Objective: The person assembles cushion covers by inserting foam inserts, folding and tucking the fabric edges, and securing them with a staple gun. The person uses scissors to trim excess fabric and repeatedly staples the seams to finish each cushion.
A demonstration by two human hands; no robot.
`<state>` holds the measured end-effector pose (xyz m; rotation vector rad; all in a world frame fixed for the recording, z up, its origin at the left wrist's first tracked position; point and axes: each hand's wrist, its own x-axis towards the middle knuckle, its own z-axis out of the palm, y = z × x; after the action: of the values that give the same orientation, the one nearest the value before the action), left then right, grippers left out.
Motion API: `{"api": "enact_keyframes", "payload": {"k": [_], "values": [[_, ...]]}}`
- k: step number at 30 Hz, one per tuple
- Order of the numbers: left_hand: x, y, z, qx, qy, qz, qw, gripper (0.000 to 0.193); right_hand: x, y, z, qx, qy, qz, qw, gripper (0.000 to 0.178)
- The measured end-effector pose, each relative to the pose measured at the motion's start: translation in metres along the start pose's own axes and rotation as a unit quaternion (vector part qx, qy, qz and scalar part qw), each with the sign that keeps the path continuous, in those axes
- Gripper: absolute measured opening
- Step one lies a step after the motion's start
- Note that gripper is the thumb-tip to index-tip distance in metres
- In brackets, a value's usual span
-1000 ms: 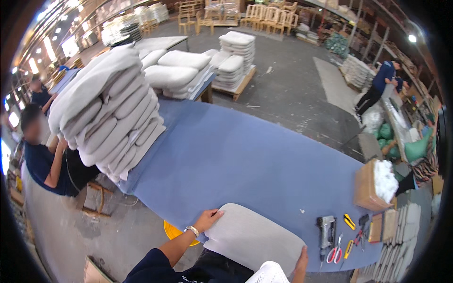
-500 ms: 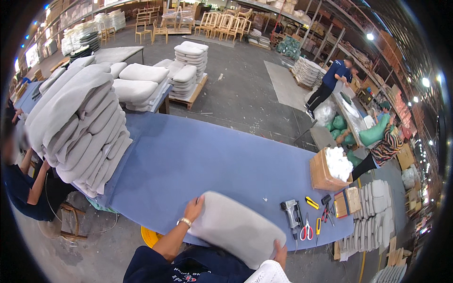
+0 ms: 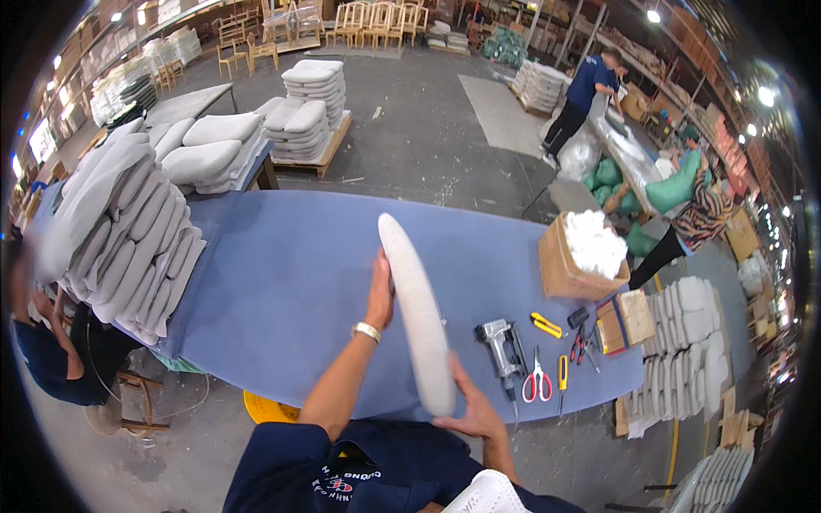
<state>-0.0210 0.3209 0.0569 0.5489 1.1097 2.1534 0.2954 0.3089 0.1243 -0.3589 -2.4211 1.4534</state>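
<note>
A light grey upholstered seat cushion [image 3: 416,316] stands on its narrow edge above the blue-covered table [image 3: 282,299], its long side running away from me. My left hand [image 3: 381,291] is closed against its left face near the far end. At the near end, my right hand [image 3: 472,409] grips the lower corner, thumb and fingers apart around it. Right of the cushion lie a pneumatic staple gun [image 3: 498,344], red-handled scissors [image 3: 537,385], a yellow screwdriver [image 3: 563,374], a yellow utility knife [image 3: 546,325] and pliers [image 3: 579,344].
A tall stack of grey cushions [image 3: 128,239] leans at the table's left end, with a seated person [image 3: 56,342] beside it. An open carton [image 3: 564,261] of white stuffing and a smaller box [image 3: 631,318] stand at the right. Other people work beyond, at the far right.
The cushion has been lifted and turned from lying broad face up to standing on edge. Both hands moved with it, farther over the table.
</note>
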Motion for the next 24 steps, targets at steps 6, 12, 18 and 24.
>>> {"api": "enact_keyframes", "payload": {"k": [6,12,18,24], "values": [[-0.099,-0.06,-0.011,0.16,0.1,-0.285,0.94,0.091,0.007,0.066,0.033,-0.017,-0.137,0.009,0.99,0.093],[-0.102,-0.073,-0.009,0.12,0.054,-0.229,0.965,0.077,0.051,0.075,-0.018,-0.027,-0.116,0.02,0.993,0.068],[-0.123,-0.042,0.035,0.29,-0.002,-0.164,0.943,0.086,0.122,0.072,-0.045,0.008,0.094,-0.042,0.995,0.057],[-0.136,-0.022,0.072,0.517,-0.043,-0.126,0.845,0.099,0.171,0.107,-0.049,0.04,0.104,-0.022,0.993,0.054]]}}
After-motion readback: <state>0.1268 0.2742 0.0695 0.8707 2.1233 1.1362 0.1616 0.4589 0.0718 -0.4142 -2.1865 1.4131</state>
